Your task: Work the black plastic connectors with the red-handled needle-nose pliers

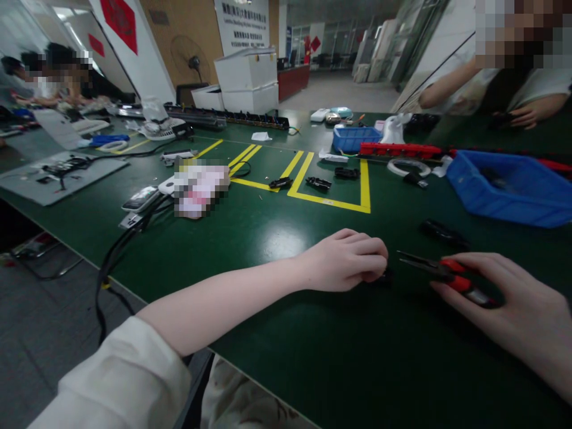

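My left hand [351,262] is closed over the green table, its fingers curled on a small black part [383,278] that shows only at its lower right edge. My right hand [513,298] grips needle-nose pliers [451,277] by their red and black handles. The plier jaws [417,262] are slightly parted and point left toward my left hand, apart from it. Just beyond the pliers a longer black part [444,232] lies on the table. Farther back, two black parts, one in the middle [319,183] and one at the right [347,173], lie inside a yellow tape outline.
A blue bin [509,190] stands at the right, with a smaller blue bin [355,138] farther back. Red strips [400,150] lie near them. Cables [116,250] hang over the left table edge beside a phone-like device [142,199]. Another person [504,89] sits across the table.
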### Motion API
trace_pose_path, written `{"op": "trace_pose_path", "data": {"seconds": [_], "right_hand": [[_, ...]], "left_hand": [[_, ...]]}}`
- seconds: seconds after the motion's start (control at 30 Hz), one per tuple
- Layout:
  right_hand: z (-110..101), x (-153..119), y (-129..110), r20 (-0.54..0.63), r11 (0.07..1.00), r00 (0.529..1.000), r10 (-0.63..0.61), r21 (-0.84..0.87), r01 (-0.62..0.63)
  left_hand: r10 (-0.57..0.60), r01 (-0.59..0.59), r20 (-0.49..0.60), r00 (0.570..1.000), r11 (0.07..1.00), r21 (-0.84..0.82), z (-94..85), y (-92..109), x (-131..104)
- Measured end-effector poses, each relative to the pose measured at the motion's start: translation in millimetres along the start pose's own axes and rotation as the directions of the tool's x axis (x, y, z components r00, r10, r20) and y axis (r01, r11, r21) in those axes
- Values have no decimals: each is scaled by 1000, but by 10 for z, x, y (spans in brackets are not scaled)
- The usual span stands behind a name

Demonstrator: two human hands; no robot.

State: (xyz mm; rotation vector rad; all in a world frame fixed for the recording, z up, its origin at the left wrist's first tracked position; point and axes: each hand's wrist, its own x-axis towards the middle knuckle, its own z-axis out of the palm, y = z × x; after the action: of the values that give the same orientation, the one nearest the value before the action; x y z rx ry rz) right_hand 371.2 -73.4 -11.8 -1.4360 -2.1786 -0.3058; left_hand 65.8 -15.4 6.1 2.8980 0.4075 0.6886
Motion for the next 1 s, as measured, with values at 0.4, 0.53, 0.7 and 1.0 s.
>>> {"op": "trace_pose_path", "data": {"seconds": [0.4, 0.53, 0.7, 1.0], "right_hand": [[49, -37, 104, 43, 992, 991, 125, -4, -125], [67, -68, 146, 95, 971, 967, 237, -12, -237], [94, -31, 129, 144, 966, 956, 254, 13, -258], [101, 0, 128, 206, 983, 961, 184, -63, -175]], "left_hand": [[15, -6, 92, 996, 996, -94, 63, -24, 35], [8, 3, 130, 991, 996, -84, 76, -36, 41], [-3, 15, 122, 992, 995, -97, 83, -47, 44], [-9, 25, 130, 991, 992, -122, 61, -50, 45]]}}
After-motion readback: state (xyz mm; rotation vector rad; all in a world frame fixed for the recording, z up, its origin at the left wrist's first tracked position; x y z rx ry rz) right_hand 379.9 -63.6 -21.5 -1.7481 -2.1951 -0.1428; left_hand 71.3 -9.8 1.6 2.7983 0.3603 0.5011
